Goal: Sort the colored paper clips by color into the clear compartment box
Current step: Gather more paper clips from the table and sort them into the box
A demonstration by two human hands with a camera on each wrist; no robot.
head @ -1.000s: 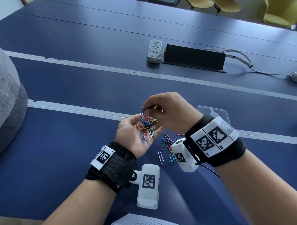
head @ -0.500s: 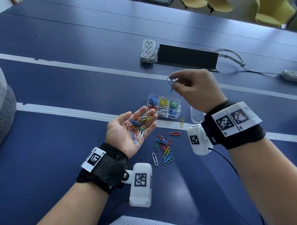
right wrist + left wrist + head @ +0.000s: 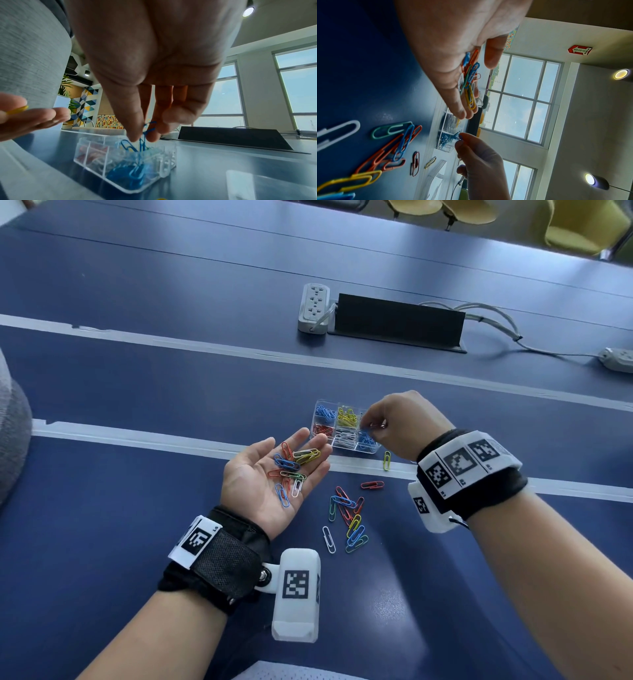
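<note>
My left hand (image 3: 253,484) lies palm up above the table, fingers straight, with several mixed clips (image 3: 291,470) resting in it. The clear compartment box (image 3: 346,447) sits just beyond its fingertips and holds blue, yellow, red and white clips in separate cells. My right hand (image 3: 394,419) hovers over the box's near right cell, which is full of blue clips. Thumb and forefinger pinch a blue paper clip (image 3: 143,136) just above that cell, and the clip (image 3: 457,136) shows again in the left wrist view. A loose pile of clips (image 3: 347,515) lies on the table between my wrists.
Single clips lie apart from the pile: white (image 3: 329,539), red (image 3: 372,485), yellow-green (image 3: 386,460). The box's clear lid (image 3: 257,182) lies to the box's right. A power strip (image 3: 313,308), a black cable flap (image 3: 397,321) and cables sit further back on the blue table.
My right hand lifted a blue clip out of the left palm, swung up and away, then came down over the box's near right cell. The left hand stayed open.
</note>
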